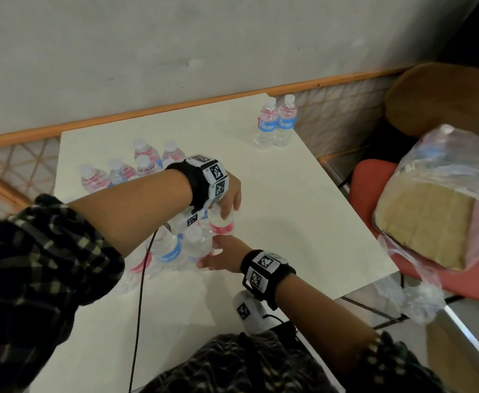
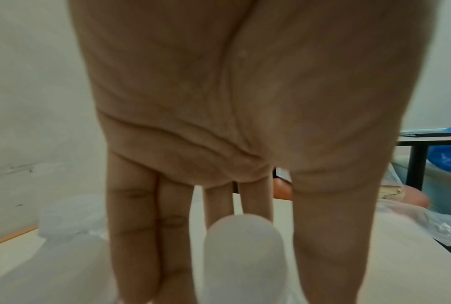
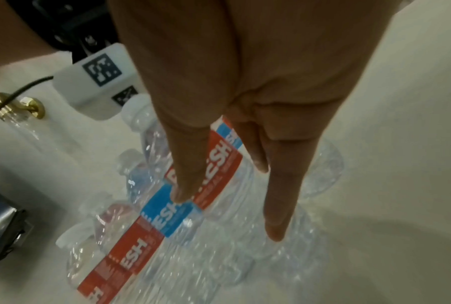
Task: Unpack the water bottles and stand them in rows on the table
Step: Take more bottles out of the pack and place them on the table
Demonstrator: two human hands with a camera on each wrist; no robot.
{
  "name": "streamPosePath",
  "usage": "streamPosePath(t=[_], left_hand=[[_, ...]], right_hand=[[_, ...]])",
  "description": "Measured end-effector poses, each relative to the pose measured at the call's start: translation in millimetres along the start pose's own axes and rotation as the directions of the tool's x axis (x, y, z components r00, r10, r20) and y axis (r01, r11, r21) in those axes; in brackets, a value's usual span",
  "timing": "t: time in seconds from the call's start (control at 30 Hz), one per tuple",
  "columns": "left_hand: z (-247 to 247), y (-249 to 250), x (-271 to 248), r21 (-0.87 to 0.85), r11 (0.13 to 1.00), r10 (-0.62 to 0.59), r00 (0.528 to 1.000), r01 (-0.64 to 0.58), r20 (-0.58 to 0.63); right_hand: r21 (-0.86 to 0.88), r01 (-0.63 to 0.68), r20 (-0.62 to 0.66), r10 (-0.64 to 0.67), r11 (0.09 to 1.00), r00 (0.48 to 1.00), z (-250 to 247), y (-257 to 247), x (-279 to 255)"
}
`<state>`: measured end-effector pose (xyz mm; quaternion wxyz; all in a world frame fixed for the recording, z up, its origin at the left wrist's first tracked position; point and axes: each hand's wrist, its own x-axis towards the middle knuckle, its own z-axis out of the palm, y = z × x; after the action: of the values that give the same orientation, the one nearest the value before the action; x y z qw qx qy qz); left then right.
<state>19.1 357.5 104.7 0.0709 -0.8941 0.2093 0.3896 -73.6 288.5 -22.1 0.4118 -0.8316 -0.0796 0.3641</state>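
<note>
On the white table [image 1: 289, 222] lies a bundle of clear water bottles [image 1: 173, 251] with red and blue labels. My left hand [image 1: 228, 202] reaches across from the left and grips the top of a red-label bottle [image 1: 221, 224] at the bundle's far right; its white cap [image 2: 242, 236] sits between my fingers and thumb. My right hand [image 1: 207, 260] lies with straight fingers against the bundle's near right side, and the fingertips [image 3: 179, 195] touch the labels. Two bottles [image 1: 276, 123] stand side by side at the far right corner. Several more [image 1: 136, 168] stand at the back left.
A red chair [image 1: 368, 180] to the right of the table carries a clear plastic bag with a tan block [image 1: 425, 222]. An orange rail [image 1: 147, 112] runs along the wall behind. A black cable [image 1: 140, 293] hangs from my left wrist across the near table.
</note>
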Motion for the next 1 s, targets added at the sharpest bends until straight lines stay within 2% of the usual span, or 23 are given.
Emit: streamPosePath(t=[0.07,0.17,0.3,0.43,0.6,0.7,0.8,0.9,1.0], left_hand=[[-2.6,5.4,-0.7,0.108,0.994,-0.02,1.0,0.02,-0.004],[-9.9,17.2,0.7,0.233,0.972,0.0,0.995,0.022,-0.096],[-22.9,49.8,20.0,0.166,0.983,0.116,0.971,-0.081,-0.21],[-10.9,100.5,63.1,0.072,0.975,0.221,0.96,-0.211,-0.173],[0.6,169.7,115.9,0.004,0.95,0.309,0.937,-0.312,-0.163],[-14.0,211.9,135.2,-0.046,0.925,0.354,0.901,-0.376,-0.251],[-42.0,251.8,149.4,-0.071,0.887,0.396,0.833,-0.455,-0.387],[-68.4,282.5,168.5,-0.071,0.868,0.403,0.782,-0.491,-0.476],[-89.4,302.4,189.9,-0.094,0.875,0.377,0.79,-0.475,-0.484]], right_hand=[[-0.042,-0.023,0.002,0.023,0.999,1.0,-13.9,5.1,-6.0],[0.005,-0.054,-0.027,0.054,0.999,0.998,-53.4,19.3,-24.7],[0.052,-0.137,-0.175,0.144,0.989,0.974,-117.0,57.8,-59.8],[0.107,-0.255,-0.335,0.276,0.961,0.901,-167.5,110.3,-94.8],[0.282,-0.337,-0.418,0.431,0.898,0.8,-216.1,171.5,-133.2],[0.4,-0.307,-0.488,0.485,0.863,0.726,-249.4,197.5,-149.0],[0.452,-0.271,-0.567,0.508,0.85,0.649,-289.8,221.0,-153.4],[0.509,-0.212,-0.586,0.516,0.834,0.625,-333.4,234.6,-149.9],[0.514,-0.247,-0.568,0.541,0.822,0.62,-374.1,253.7,-137.1]])
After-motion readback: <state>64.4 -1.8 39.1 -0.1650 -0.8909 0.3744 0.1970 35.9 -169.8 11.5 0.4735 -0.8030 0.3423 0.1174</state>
